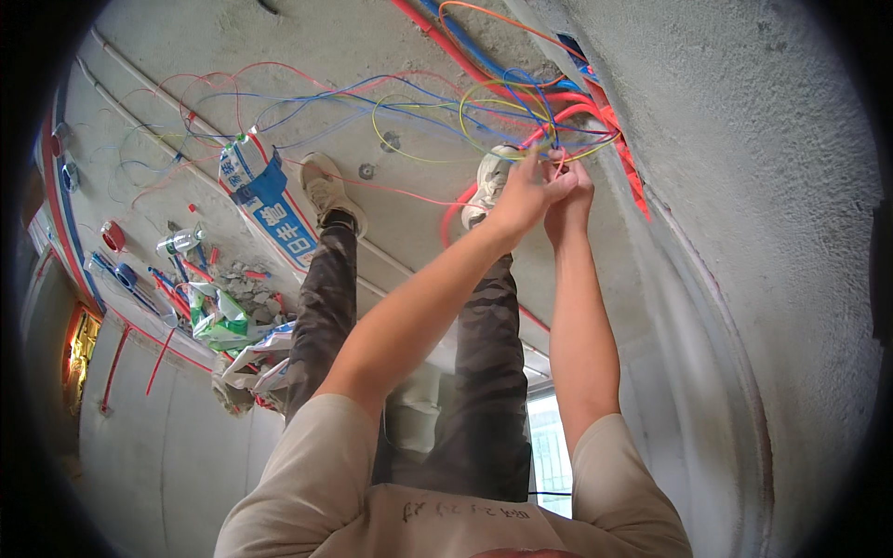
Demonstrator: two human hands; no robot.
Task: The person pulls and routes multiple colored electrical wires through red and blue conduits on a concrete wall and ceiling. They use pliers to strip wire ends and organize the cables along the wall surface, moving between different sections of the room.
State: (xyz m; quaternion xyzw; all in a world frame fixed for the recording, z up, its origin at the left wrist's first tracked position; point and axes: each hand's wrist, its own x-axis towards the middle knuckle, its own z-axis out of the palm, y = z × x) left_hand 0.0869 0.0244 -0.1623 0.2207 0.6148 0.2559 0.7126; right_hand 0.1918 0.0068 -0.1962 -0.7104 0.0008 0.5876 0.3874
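Your left hand (530, 191) and right hand (571, 189) are pinching coloured wires (551, 139) beside the wall (763, 167), fingers narrow, though blur is hiding which strands; a shifting right shoe (490, 177) could be snagging nearby loops.

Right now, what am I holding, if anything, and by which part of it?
Thin coloured wires, in the grip of your left hand and right hand, where they bunch near the wall. Whether those are the ends can't be told.
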